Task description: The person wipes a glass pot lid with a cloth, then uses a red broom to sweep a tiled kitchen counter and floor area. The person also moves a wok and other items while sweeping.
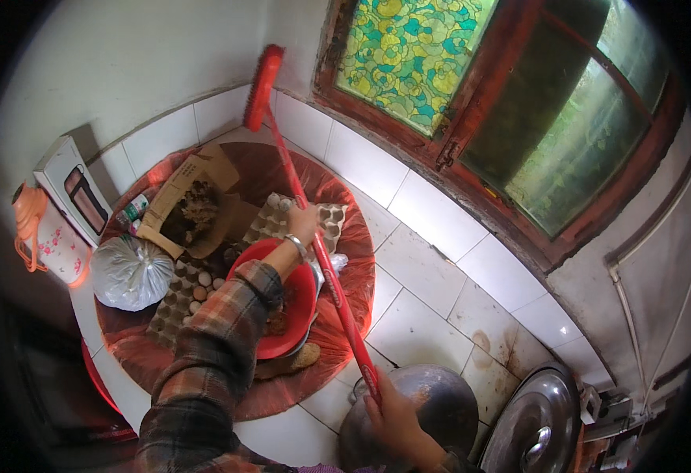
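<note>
Both hands grip the red handle of a long-handled brush. My left hand, with a silver bangle at the wrist, is wrapped around its middle. Lower down, my right hand closes on the handle's near end. The red bristled brush head is raised at the wall corner; whether it touches the wall I cannot tell. Under my left forearm lie a red plastic basin and grey egg trays holding several eggs. The plaid sleeve hides part of both.
Red plastic sheeting covers a round surface bearing an open cardboard box and a tied plastic bag. Left stands a floral thermos. A dark metal pot and large metal lid flank my right hand. A wood-framed window is above.
</note>
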`<act>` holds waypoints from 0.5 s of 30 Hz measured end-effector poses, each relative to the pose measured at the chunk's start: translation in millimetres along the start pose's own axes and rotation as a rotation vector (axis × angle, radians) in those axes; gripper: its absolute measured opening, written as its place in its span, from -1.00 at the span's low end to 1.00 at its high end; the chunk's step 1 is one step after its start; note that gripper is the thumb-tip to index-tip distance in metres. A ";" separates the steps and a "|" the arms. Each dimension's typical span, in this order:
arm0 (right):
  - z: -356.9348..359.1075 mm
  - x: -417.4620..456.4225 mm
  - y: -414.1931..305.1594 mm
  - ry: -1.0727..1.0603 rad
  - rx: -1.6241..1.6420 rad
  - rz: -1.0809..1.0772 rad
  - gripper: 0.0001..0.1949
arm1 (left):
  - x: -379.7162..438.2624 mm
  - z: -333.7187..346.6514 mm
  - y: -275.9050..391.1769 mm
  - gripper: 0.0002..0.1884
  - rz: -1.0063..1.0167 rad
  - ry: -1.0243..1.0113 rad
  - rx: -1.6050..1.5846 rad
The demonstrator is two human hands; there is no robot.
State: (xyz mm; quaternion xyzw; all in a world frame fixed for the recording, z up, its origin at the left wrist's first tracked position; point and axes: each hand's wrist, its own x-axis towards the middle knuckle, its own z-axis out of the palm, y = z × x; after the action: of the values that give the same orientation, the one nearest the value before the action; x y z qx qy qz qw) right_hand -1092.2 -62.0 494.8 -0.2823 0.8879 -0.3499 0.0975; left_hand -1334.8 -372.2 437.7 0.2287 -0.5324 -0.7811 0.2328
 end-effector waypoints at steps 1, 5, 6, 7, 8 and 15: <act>1.8 15.1 0.1 -0.036 -0.007 0.011 -0.40 | 10.9 -7.2 -0.1 -0.92 -0.011 0.001 -0.006; 60.4 67.6 20.9 0.060 -0.027 -0.059 -0.44 | 64.1 -37.4 -13.0 -0.92 -0.124 -0.036 0.010; 61.3 71.8 16.6 0.055 -0.080 -0.022 -0.43 | 70.6 -40.3 -6.0 -0.92 -0.161 -0.054 0.026; 60.4 73.1 9.8 0.049 -0.132 0.014 -0.43 | 75.4 -37.6 -1.8 -0.91 -0.144 -0.060 0.017; 57.8 73.4 0.7 0.044 -0.184 0.049 -0.43 | 79.6 -31.3 1.4 -0.90 -0.126 -0.064 0.009; -68.5 -4.8 -47.3 -0.017 -0.555 0.178 -0.48 | -48.6 18.5 46.3 -0.83 -0.210 -0.286 -0.383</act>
State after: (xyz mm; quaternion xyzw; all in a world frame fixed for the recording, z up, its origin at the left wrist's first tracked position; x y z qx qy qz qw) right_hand -1093.1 -48.7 577.1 -0.2220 0.9701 -0.0814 0.0543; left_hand -1302.1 -344.4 492.6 0.1215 -0.3757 -0.9119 0.1118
